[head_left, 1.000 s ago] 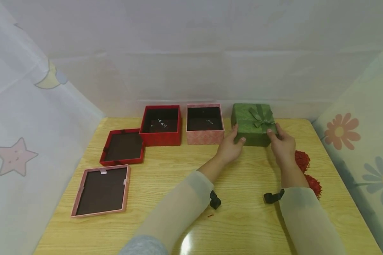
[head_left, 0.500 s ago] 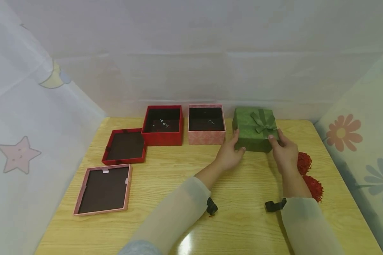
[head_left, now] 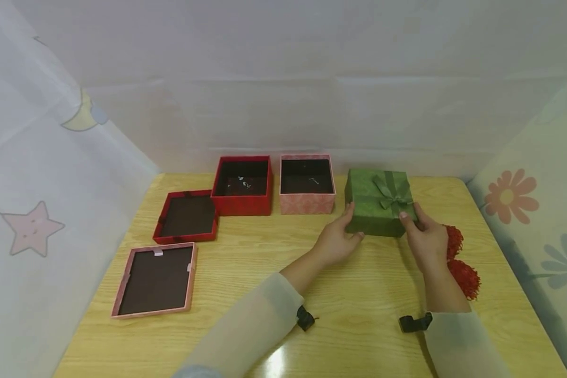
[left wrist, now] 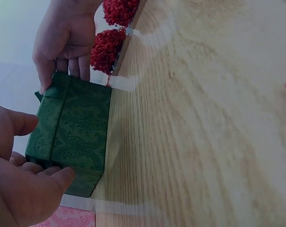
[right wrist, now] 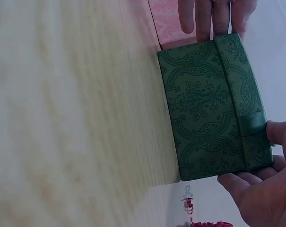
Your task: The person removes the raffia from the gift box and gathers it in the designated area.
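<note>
Between my two hands is a green gift box (head_left: 370,207), its lid on and a green ribbon bow (head_left: 391,195) on top. At its left side my left hand (head_left: 332,242) holds it, fingers along the side and thumb near the front corner. My right hand (head_left: 426,242) grips the right side, thumb on the lid edge at the front corner. A scroll pattern covers the box's front (right wrist: 204,109) in the right wrist view. The box stands upright at the wooden table (head_left: 359,325), its far side hidden from view.
Left of the box stand an open pink box (head_left: 307,203) and an open red box (head_left: 242,206). A red lid (head_left: 189,215) and a pink lid (head_left: 158,281) lie upturned at left. Red fuzzy balls (head_left: 465,278) lie beside my right forearm. White cloth rises behind.
Both hands have drawn the green gift box from the back of the table toward me. The other boxes, the lids and the red balls stay where they were.
</note>
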The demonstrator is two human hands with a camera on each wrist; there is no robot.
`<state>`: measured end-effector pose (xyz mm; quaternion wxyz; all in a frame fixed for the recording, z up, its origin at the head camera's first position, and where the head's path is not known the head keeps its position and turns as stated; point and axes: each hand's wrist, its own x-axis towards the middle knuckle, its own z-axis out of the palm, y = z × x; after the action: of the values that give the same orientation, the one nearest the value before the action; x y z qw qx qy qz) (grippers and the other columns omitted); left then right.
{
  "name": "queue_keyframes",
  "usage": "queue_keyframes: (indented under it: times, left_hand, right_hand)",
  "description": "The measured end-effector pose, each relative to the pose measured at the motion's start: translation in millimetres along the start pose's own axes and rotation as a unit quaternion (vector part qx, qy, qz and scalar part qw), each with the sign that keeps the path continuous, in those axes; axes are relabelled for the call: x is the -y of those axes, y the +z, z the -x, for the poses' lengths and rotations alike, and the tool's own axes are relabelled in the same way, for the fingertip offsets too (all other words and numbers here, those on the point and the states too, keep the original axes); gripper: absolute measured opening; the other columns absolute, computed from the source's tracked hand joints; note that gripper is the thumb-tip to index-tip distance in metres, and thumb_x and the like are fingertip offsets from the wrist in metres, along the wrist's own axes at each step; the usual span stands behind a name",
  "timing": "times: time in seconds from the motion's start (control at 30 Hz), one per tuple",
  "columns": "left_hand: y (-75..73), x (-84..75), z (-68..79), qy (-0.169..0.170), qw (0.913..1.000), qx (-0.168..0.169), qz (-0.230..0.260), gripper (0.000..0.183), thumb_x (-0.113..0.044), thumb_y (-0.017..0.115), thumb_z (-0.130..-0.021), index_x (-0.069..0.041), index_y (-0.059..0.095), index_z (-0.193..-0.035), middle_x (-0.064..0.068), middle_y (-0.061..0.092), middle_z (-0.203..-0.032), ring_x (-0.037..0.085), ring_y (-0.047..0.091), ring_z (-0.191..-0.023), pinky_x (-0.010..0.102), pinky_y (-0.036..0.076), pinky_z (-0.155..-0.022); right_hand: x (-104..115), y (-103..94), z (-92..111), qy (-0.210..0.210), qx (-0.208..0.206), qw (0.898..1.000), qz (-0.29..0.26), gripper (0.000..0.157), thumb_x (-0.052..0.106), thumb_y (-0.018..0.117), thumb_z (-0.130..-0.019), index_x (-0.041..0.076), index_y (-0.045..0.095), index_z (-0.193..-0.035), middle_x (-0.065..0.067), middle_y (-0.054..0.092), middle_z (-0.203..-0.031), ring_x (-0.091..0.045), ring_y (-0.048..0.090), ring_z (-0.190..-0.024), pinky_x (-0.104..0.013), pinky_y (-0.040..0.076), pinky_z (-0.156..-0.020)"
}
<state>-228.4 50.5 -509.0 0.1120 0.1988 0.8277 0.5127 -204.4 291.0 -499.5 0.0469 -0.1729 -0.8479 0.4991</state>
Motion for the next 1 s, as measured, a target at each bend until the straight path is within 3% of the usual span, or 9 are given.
queue_keyframes:
  times: [0.17, 0.27, 0.33, 0.4, 0.43, 0.5, 0.67, 0.87, 1.0]
  left_hand:
    - [-2.2, -0.5, 12.2, 0.005, 0.9998, 0.007, -0.018, 0.079, -0.023, 0.063, -0.104, -0.02, 0.016, -0.167, 0.005, 0.022, -0.169, 0.009, 0.034, -0.041, 0.028, 0.049, -0.065]
    - [-2.7, -0.6, 19.1, 0.006, 0.9996, 0.013, -0.025, 0.079, -0.024, 0.063, -0.104, -0.02, 0.015, -0.167, 0.002, 0.022, -0.169, 0.019, 0.059, -0.058, 0.031, 0.054, -0.093]
    - [-2.6, -0.6, 23.1, 0.008, 0.9995, 0.014, -0.026, 0.079, -0.024, 0.063, -0.104, -0.02, 0.015, -0.167, 0.001, 0.021, -0.169, 0.026, 0.071, -0.093, 0.033, 0.047, -0.11]
    - [-2.7, -0.3, 26.8, 0.01, 0.9997, 0.018, -0.017, 0.079, -0.022, 0.063, -0.104, -0.02, 0.016, -0.167, 0.001, 0.02, -0.169, 0.026, 0.059, -0.13, 0.034, 0.041, -0.117]
    - [-2.8, -0.1, 28.7, 0.012, 0.9997, 0.019, -0.011, 0.079, -0.021, 0.063, -0.104, -0.019, 0.016, -0.167, 0.001, 0.02, -0.169, 0.026, 0.057, -0.132, 0.034, 0.04, -0.118]
    - [-3.3, 0.3, 32.7, 0.016, 0.9996, 0.02, -0.006, 0.079, -0.021, 0.064, -0.104, -0.019, 0.017, -0.167, 0.001, 0.02, -0.17, 0.02, 0.036, -0.148, 0.033, 0.036, -0.12]
    - [-5.9, 1.2, 44.1, 0.027, 0.9991, 0.032, -0.003, 0.079, -0.022, 0.064, -0.104, -0.019, 0.015, -0.167, -0.001, 0.018, -0.17, 0.016, 0.03, -0.151, 0.033, 0.035, -0.12]
    - [-8.1, 2.0, 59.7, 0.031, 0.9983, 0.046, -0.015, 0.08, -0.025, 0.063, -0.104, -0.019, 0.015, -0.167, -0.003, 0.016, -0.17, 0.017, 0.03, -0.151, 0.035, 0.034, -0.121]
    - [-8.7, 2.9, 68.0, 0.041, 0.9978, 0.048, -0.023, 0.079, -0.026, 0.064, -0.104, -0.018, 0.016, -0.166, -0.004, 0.017, -0.17, 0.014, 0.027, -0.152, 0.033, 0.03, -0.123]
  right_hand:
    - [0, -2.2, 12, -0.009, 0.009, 1.0, 0.007, 0.074, 0.064, 0.057, -0.099, 0.027, 0.035, -0.159, -0.013, 0.042, -0.157, -0.033, 0.047, -0.141, -0.051, 0.047, -0.108]
    - [0, -2.7, 19, -0.012, 0.013, 1.0, 0.005, 0.074, 0.062, 0.057, -0.099, 0.026, 0.036, -0.159, -0.014, 0.041, -0.158, -0.033, 0.048, -0.14, -0.049, 0.048, -0.107]
    - [-1, -3.1, 23, -0.012, 0.011, 1.0, 0.005, 0.073, 0.061, 0.058, -0.099, 0.025, 0.036, -0.159, -0.014, 0.041, -0.157, -0.033, 0.049, -0.139, -0.044, 0.051, -0.104]
    - [-1, -3.3, 28, -0.014, 0.006, 1.0, 0.006, 0.072, 0.06, 0.059, -0.099, 0.025, 0.038, -0.158, -0.015, 0.043, -0.156, -0.033, 0.051, -0.138, -0.034, 0.054, -0.099]
    - [-2, -3.4, 30, -0.016, 0.005, 1.0, 0.007, 0.071, 0.06, 0.06, -0.099, 0.024, 0.039, -0.157, -0.015, 0.044, -0.155, -0.033, 0.052, -0.137, -0.028, 0.055, -0.096]
    - [-3, -3.3, 34, -0.021, 0.0, 1.0, 0.012, 0.071, 0.06, 0.06, -0.099, 0.023, 0.04, -0.157, -0.017, 0.046, -0.153, -0.033, 0.054, -0.135, -0.017, 0.055, -0.087]
    - [-6, -2.9, 46, -0.034, -0.007, 0.999, 0.014, 0.071, 0.059, 0.062, -0.099, 0.021, 0.043, -0.156, -0.017, 0.049, -0.151, -0.033, 0.055, -0.133, -0.004, 0.049, -0.075]
    - [-9, -2.1, 60, -0.047, -0.015, 0.998, 0.031, 0.072, 0.059, 0.062, -0.099, 0.018, 0.045, -0.155, -0.008, 0.048, -0.154, -0.032, 0.058, -0.13, -0.006, 0.049, -0.067]
    - [-10, -1.4, 69, -0.053, -0.025, 0.998, 0.035, 0.07, 0.057, 0.064, -0.099, 0.017, 0.048, -0.153, -0.002, 0.05, -0.153, -0.029, 0.062, -0.125, -0.004, 0.049, -0.069]
